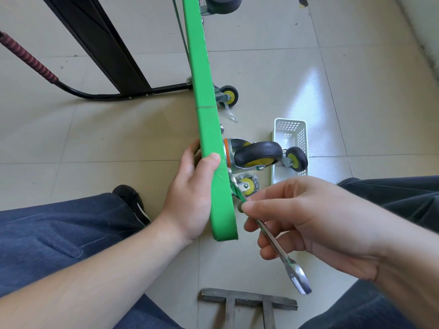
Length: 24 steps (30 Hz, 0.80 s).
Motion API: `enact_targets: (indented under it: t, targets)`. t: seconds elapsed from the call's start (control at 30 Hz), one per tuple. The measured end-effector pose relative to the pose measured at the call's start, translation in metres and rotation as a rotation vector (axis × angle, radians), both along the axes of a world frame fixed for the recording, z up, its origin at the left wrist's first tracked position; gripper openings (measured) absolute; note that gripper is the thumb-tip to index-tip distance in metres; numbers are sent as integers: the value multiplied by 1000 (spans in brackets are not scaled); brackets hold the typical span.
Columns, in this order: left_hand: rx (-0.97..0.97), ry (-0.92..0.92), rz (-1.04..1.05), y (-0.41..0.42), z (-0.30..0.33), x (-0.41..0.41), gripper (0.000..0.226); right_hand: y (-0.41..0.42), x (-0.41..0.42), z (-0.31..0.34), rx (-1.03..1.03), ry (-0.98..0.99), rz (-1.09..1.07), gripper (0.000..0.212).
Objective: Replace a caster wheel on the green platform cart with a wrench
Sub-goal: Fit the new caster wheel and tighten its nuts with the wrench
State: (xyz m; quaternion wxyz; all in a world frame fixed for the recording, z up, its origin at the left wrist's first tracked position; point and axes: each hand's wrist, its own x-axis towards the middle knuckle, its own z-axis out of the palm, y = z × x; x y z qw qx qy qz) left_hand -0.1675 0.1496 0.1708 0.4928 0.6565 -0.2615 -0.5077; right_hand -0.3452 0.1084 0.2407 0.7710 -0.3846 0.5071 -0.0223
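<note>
Head view: green platform cart (206, 129) stands on its edge on the tiled floor (332, 79), deck vertical, wheel side facing right. Left hand (190, 193) grips the near end of the deck edge; the thumb lies over the green edge and the fingers wrap behind it, out of sight.

Right hand (301, 222) holds the wrench (278, 243) by its shank, fingers curled and pinched around it. The far end of the wrench sits at the underside of the deck, beside the mounting plate of the near caster; whether it engages a nut cannot be told. The free open-jaw end points toward the camera, below the hand.

Near caster wheel (257, 154), black tyre with yellow hub, is mounted on the deck just above the wrench head. A smaller caster (247, 186) lies on the floor directly below it, close to the wrench tip. Another small caster (295, 159) rests in a white perforated basket (291, 131) on the floor, to the right of the cart. Two further casters are attached farther along the deck: one mid-length (229, 95) and one at the top (223, 3).

A black folded cart handle (99, 48) extends left of the deck. A grey metal T-shaped piece (249, 302) lies on the floor at the bottom. Both legs in dark blue trousers (59, 233) flank the work area.
</note>
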Motion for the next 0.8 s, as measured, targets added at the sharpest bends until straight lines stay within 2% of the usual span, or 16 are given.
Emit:
enact_targets:
  t: [0.17,0.33,0.8]
  targets:
    - [0,1,-8,0,3,-1,64,8,-10,-9,-124,109,-45,17]
    - [10,4,-5,-1,3,-1,64,15,-7,-43,-245,191,-4,18]
    - [17,0,-30,0,1,-2,66,13,9,-82,-386,161,11,19]
